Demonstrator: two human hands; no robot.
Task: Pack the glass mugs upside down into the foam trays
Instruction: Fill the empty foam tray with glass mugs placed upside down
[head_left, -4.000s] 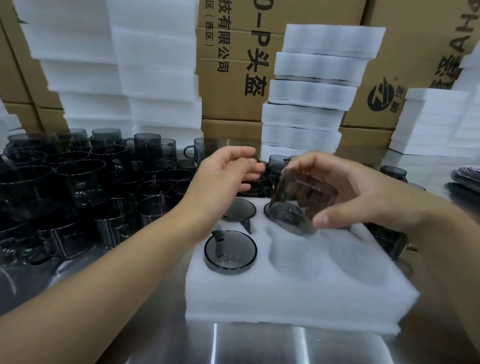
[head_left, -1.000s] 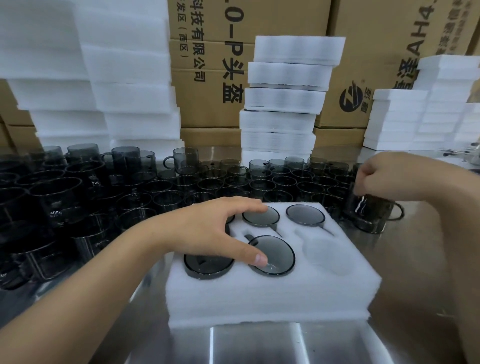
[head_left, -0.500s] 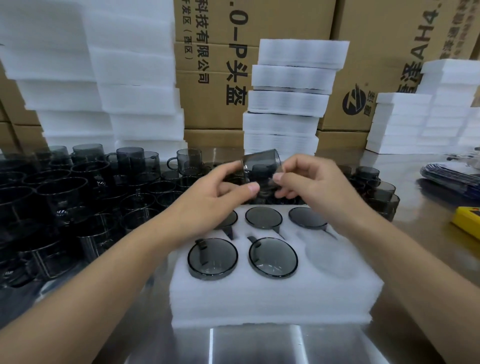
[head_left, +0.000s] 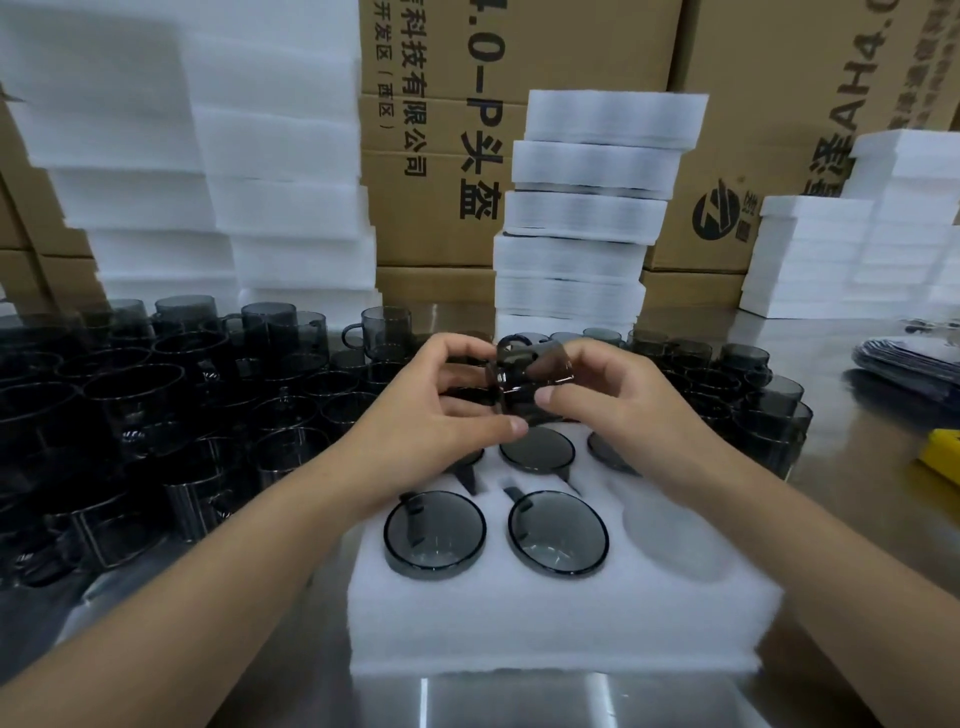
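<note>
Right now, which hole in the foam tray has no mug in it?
The near right hole of the foam tray. It shows only white foam; the other five each hold an upside-down mug.

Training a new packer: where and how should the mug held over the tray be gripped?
Grip the mug by its side wall near the base, from above. Seated mugs show only bases above the foam tray, so fingers nearer the rim would probably jam.
</note>
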